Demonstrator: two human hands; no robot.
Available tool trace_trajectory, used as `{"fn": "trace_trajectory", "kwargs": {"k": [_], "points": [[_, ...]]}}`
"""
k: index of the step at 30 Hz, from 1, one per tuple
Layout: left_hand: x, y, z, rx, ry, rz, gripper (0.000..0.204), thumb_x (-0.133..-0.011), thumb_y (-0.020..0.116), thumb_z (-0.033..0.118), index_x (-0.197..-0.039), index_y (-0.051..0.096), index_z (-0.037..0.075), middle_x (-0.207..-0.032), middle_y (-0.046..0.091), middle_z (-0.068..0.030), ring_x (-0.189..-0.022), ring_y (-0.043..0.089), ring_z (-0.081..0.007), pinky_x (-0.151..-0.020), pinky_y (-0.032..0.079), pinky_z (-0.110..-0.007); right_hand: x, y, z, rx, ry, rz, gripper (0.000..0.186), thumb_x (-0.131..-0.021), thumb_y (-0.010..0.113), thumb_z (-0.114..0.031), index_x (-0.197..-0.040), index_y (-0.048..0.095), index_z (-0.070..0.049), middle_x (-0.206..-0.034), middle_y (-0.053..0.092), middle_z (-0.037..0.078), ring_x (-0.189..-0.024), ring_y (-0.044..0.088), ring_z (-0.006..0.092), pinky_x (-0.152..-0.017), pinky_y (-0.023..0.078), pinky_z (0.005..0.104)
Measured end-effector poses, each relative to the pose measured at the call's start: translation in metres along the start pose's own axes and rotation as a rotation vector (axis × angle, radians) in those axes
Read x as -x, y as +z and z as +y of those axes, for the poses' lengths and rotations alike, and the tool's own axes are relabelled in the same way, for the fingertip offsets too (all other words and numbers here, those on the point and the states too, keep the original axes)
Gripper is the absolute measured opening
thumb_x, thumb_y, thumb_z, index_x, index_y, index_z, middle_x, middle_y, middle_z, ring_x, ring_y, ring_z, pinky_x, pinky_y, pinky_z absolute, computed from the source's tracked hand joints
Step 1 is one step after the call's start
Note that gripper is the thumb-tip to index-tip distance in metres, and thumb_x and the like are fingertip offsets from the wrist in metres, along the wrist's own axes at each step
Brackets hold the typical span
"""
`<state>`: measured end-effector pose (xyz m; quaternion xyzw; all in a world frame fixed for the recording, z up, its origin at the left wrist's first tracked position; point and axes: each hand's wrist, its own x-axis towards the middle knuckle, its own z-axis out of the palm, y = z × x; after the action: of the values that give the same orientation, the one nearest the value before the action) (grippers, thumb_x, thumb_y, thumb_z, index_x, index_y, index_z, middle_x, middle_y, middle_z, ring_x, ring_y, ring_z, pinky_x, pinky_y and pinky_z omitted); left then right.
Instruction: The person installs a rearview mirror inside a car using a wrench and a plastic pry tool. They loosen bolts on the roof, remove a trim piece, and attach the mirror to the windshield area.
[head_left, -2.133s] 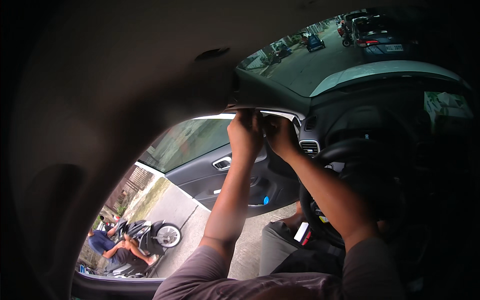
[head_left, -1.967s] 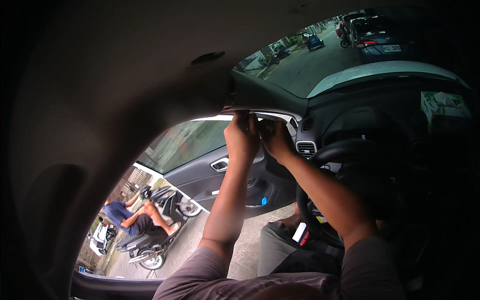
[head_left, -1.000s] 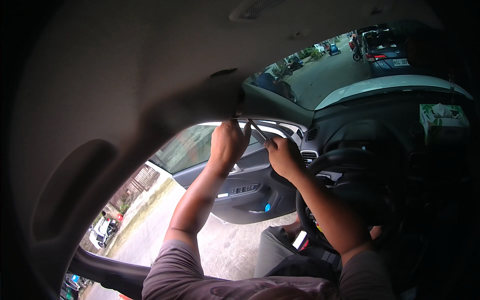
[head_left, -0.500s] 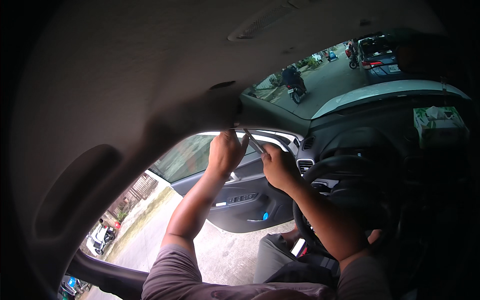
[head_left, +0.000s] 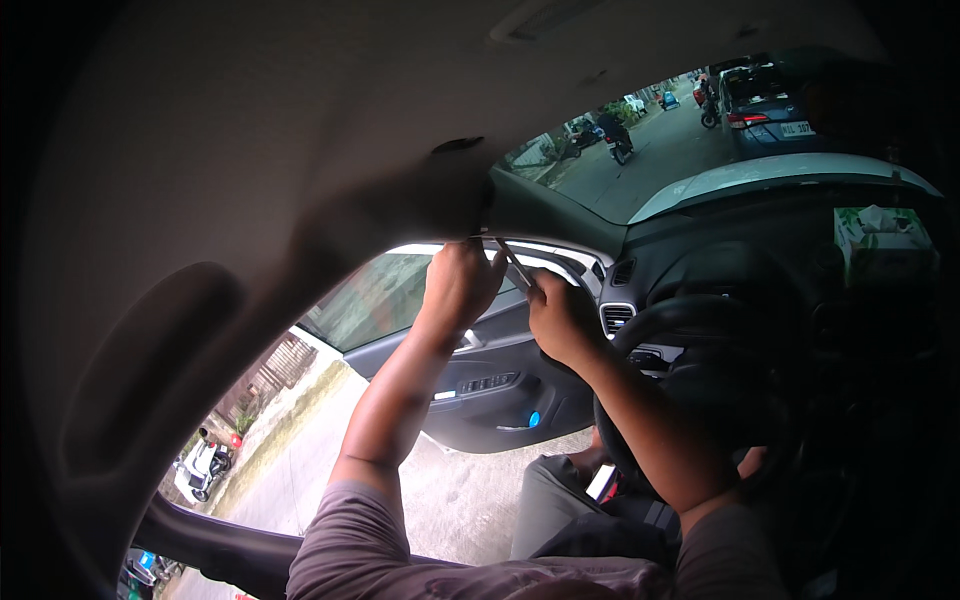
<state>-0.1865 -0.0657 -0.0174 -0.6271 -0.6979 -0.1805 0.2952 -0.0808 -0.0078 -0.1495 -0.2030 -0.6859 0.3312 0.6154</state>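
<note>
Both my arms reach up to the edge of the dark pillar trim (head_left: 560, 222) above the driver's door opening. My left hand (head_left: 463, 283) is raised against the trim's lower edge, its fingers curled and mostly hidden, thumb toward the right; what they hold cannot be made out. A small pale strip (head_left: 482, 233) shows just above those fingertips. Lower and to the right, my right hand (head_left: 562, 318) is closed round a thin grey metal rod-like tool (head_left: 516, 264). The tool slants up and left, its upper end close to my left thumb at the trim edge.
The driver's door (head_left: 480, 390) stands wide over the pavement. A steering wheel (head_left: 625, 350) is near my right forearm. On the dashboard lies a tissue box (head_left: 880, 245). A sun visor (head_left: 150, 370) hangs left. Outside are a motorcycle rider (head_left: 616, 138) and a dark car (head_left: 765, 115).
My view has shifted slightly, and both hands appear a little higher with the same holds. The motorcycle rider beyond the windshield has moved farther up the road.
</note>
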Motion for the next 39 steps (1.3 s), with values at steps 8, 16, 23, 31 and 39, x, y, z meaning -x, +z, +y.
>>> {"fn": "trace_trajectory", "kwargs": {"k": [8,16,23,31,39], "points": [[-0.003,0.007,0.005,0.087,-0.115,-0.002,0.058,-0.088,0.075,0.017,-0.140,0.054,0.002,-0.121,0.067,-0.0319,-0.109,0.066,-0.0524,-0.092,0.054,-0.057,-0.001,0.001,-0.006,0.035,0.049,-0.011,0.015,-0.098,0.061,-0.011,-0.103,0.067,0.001,-0.092,0.073,0.027,-0.094,0.071,0.0470,-0.084,0.057,0.0539],[-0.006,0.015,-0.004,0.145,-0.079,0.074,0.061,-0.086,0.077,0.016,-0.141,0.054,0.004,-0.121,0.067,-0.0309,-0.108,0.066,-0.0526,-0.090,0.055,-0.056,-0.002,-0.001,-0.011,0.091,0.065,-0.014,0.016,-0.097,0.061,-0.011,-0.105,0.067,0.000,-0.096,0.073,0.027,-0.096,0.071,0.0466,-0.086,0.057,0.0538],[-0.007,0.009,0.010,0.141,-0.191,0.012,0.058,-0.086,0.073,0.012,-0.141,0.054,0.005,-0.121,0.068,-0.0322,-0.110,0.066,-0.0533,-0.092,0.054,-0.057,-0.001,-0.004,-0.017,0.134,0.112,-0.049,0.023,-0.098,0.060,-0.013,-0.114,0.069,0.000,-0.100,0.074,0.027,-0.097,0.072,0.0457,-0.086,0.058,0.0540],[-0.006,0.011,0.013,0.191,-0.241,0.059,0.046,-0.089,0.062,0.010,-0.135,0.059,0.005,-0.120,0.068,-0.0333,-0.111,0.064,-0.0550,-0.092,0.054,-0.058,0.001,-0.012,-0.026,0.151,0.072,-0.074,0.021,-0.099,0.059,-0.014,-0.112,0.069,-0.001,-0.097,0.074,0.025,-0.097,0.072,0.0456,-0.086,0.058,0.0535],[-0.005,0.010,0.014,0.162,-0.210,0.073,0.047,-0.085,0.059,0.007,-0.131,0.061,0.002,-0.115,0.069,-0.0356,-0.110,0.064,-0.0554,-0.092,0.053,-0.059,0.000,-0.011,-0.022,0.130,0.078,-0.055,0.020,-0.099,0.059,-0.015,-0.109,0.068,-0.001,-0.094,0.073,0.026,-0.096,0.071,0.0459,-0.084,0.057,0.0545]]}}
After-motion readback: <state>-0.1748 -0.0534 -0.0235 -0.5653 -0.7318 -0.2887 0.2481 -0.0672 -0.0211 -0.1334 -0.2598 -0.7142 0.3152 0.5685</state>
